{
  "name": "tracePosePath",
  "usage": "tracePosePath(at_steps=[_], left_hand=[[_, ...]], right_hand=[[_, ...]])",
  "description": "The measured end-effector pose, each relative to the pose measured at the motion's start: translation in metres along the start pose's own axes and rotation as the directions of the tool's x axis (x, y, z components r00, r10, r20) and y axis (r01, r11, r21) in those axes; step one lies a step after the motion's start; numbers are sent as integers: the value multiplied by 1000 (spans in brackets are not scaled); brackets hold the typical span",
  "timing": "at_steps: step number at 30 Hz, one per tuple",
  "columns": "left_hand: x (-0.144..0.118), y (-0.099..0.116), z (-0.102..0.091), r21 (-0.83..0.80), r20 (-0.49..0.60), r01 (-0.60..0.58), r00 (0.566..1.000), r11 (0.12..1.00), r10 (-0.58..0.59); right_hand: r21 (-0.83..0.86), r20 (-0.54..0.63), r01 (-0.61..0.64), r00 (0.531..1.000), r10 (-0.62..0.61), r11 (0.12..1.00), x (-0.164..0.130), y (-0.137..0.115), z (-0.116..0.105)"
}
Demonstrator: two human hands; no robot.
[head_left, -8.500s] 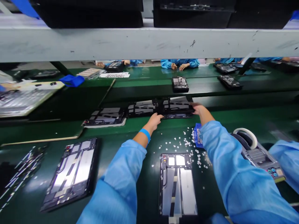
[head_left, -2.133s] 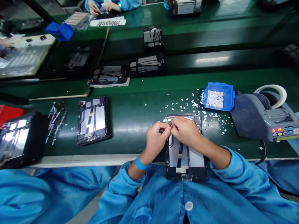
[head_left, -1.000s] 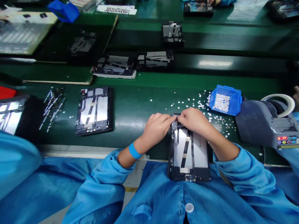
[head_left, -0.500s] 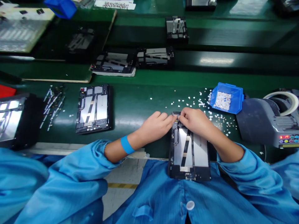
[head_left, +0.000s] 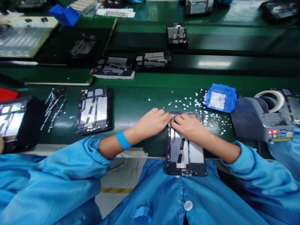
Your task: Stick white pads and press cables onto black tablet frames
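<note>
An opened tablet [head_left: 197, 153], its inner parts showing, lies in front of me with its near end over the bench edge by my body. My left hand [head_left: 154, 122], with a blue band on the wrist, has its fingers curled and fingertips pinched at the tablet's far left corner. My right hand [head_left: 187, 125] rests over the tablet's far end, fingers bent, its tips meeting the left fingertips. Whatever the fingertips hold is too small or hidden to make out. Small white pieces [head_left: 208, 120] lie scattered beyond and right of the tablet.
A blue bin [head_left: 231, 100] of white pieces stands beside a grey tape dispenser [head_left: 250, 120]. At left are a tablet stack [head_left: 93, 109], loose strips [head_left: 52, 109] and another stack [head_left: 14, 118], touched by another person's hand. More tablets [head_left: 153, 60] sit further back.
My right hand has shifted from the corner to lie more across the tablet's far end, fingers lower. The view has moved slightly. Another person's hand now shows at the left edge.
</note>
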State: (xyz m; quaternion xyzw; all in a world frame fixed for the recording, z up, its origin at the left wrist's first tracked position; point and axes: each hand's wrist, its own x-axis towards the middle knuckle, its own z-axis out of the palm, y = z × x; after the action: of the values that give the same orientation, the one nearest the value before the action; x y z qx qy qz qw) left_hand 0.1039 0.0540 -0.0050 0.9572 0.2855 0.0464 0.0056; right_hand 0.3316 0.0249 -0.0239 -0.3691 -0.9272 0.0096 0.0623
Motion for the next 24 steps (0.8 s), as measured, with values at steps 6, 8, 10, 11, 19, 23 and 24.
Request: tracePosePath(at_steps=[6, 8, 10, 11, 19, 23, 24], left_hand=[[-5, 0, 3, 6, -147, -2, 989, 1000, 3], [-7, -8, 15, -45, -155, 1, 988, 999, -8], [-6, -15, 25, -103, -153, -16, 988, 995, 0], [-5, -18, 27, -119, -151, -26, 989, 993, 8], [7, -16, 4, 66, 0, -63, 998, 996, 63], [5, -15, -3, 113, -19, 53, 999, 992, -51], [3, -14, -5, 79, -49, 107, 993, 991, -103]], right_hand=[[410, -263, -240, 893, 365, 880, -76, -3, -43], [675, -310, -391, 620, 721, 626, -128, -3, -46], [886, -253, -355, 173, 952, 300, -182, 2, -41], [950, -192, -259, -42, 980, 175, -207, 6, -36], [971, 236, 103, -271, 933, -215, -261, 77, 8], [970, 230, 140, -281, 932, -197, -254, 83, 9], [972, 221, 142, -287, 932, -187, -252, 77, 8]])
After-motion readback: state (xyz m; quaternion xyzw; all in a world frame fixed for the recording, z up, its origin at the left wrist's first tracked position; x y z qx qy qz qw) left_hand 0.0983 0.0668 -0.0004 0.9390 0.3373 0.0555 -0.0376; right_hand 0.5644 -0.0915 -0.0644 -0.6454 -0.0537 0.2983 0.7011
